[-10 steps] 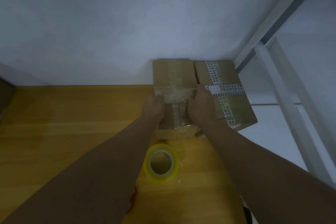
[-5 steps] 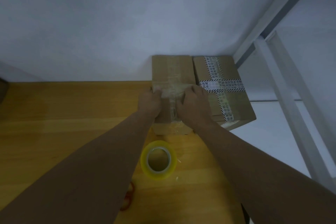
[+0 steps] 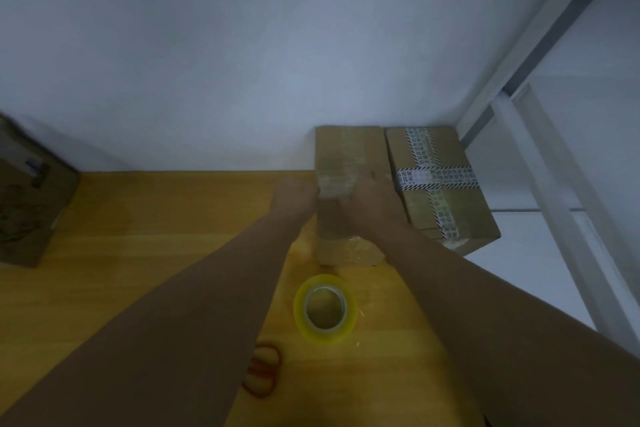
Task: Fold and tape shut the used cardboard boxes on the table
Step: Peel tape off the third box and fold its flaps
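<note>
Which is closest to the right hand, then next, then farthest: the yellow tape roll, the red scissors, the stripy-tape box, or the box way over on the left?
From the right hand:
1. The stripy-tape box, just to its right.
2. The yellow tape roll, below it in view.
3. The red scissors, lower still and leftward.
4. The left box, far off to the left.

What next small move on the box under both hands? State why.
Probably press the clear tape flat down the near face: left hand and right hand rest on the plain box, tape crosses its top, and the tape roll lies unused.
</note>
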